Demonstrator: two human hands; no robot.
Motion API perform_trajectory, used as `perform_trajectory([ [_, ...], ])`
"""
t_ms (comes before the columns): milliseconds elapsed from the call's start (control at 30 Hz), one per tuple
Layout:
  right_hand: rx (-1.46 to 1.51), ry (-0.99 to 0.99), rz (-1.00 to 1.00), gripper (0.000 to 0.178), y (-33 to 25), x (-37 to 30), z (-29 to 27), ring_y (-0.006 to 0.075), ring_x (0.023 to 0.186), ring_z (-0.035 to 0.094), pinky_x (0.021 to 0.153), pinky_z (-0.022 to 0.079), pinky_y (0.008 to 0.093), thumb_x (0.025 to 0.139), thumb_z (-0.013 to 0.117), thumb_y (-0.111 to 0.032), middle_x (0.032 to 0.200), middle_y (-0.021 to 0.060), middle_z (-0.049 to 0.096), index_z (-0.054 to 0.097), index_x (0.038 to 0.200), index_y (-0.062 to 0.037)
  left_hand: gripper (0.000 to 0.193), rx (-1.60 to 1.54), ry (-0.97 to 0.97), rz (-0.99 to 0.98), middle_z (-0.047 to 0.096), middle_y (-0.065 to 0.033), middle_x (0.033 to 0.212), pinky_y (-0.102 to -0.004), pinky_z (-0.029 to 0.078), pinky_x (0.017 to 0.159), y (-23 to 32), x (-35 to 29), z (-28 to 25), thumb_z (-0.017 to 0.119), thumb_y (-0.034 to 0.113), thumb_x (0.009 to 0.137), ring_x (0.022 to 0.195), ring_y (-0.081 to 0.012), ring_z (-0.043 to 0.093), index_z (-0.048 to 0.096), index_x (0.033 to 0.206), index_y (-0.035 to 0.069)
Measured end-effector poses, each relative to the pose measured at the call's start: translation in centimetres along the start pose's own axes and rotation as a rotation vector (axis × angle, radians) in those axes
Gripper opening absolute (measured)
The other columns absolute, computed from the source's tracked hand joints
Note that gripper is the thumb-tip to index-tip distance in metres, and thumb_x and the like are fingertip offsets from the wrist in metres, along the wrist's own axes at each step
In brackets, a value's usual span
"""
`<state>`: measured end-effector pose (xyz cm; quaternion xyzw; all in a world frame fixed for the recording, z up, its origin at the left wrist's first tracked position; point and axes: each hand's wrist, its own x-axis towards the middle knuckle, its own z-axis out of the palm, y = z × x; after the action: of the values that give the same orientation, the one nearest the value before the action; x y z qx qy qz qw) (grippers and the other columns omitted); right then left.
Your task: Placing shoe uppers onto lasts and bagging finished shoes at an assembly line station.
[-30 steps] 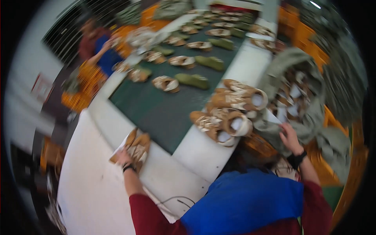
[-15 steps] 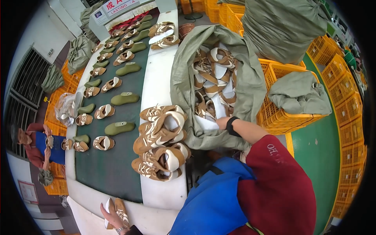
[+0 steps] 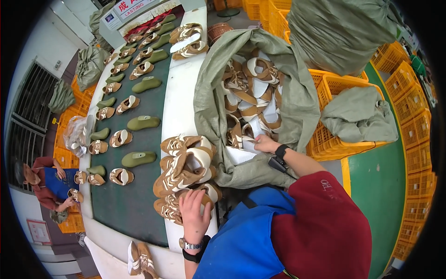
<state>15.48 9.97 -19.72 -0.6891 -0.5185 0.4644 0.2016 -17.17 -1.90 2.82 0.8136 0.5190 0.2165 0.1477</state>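
Observation:
My left hand (image 3: 193, 210), fingers spread, rests against the lower shoe of a pile of brown-and-white lace-up shoes (image 3: 185, 162) on the white table edge. My right hand (image 3: 265, 143) reaches into the open green sack (image 3: 302, 100), its fingers closed on the pale edge of a shoe (image 3: 251, 142); the fingertips are partly hidden. Several more brown-and-white shoes with white undersides (image 3: 260, 69) lie jumbled in the sack. A pair of shoes (image 3: 141, 259) lies on the white surface at the near left, apart from both hands.
A dark green conveyor belt (image 3: 144, 211) carries rows of shoes and green lasts (image 3: 138, 159). Across it a co-worker (image 3: 49, 181) in a blue apron handles a shoe. Yellow crates (image 3: 344, 142) stand at the right, some under green sacks. Another shoe pair (image 3: 188, 42) sits farther up the table.
My left hand has left the pair at the near left and moved up to the shoe pile. My right hand stays in the sack, fingers at a shoe. The co-worker's hands have shifted.

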Motion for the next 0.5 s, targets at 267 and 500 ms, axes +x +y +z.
perform_trajectory([
  [267,-0.424,0.725,-0.449,0.041,-6.2,-9.5,-4.7,0.0350,0.074,0.057,0.068,0.043,0.0472,0.070,0.062,-0.013,0.072,0.0182,0.058,0.050,0.108,-0.0046,0.050,0.337,-0.208,0.063,0.052,-0.0099,0.112,-0.0470,0.030,0.095,-3.6,-0.5,3.5,0.069,0.017,0.064,0.112,-0.0333,0.042,0.054,0.111,0.009],
  [500,0.686,0.703,0.229,0.031,4.9,-4.8,-8.5,0.0193,0.079,0.060,0.070,0.047,0.0308,0.081,0.053,-0.012,0.090,0.0122,0.062,0.054,0.104,0.0089,0.047,0.364,-0.187,0.088,0.052,-0.0078,0.113,-0.0494,0.030,0.095,-3.2,-0.6,3.6,0.066,0.018,0.067,0.114,-0.0330,0.041,0.054,0.111,0.011],
])
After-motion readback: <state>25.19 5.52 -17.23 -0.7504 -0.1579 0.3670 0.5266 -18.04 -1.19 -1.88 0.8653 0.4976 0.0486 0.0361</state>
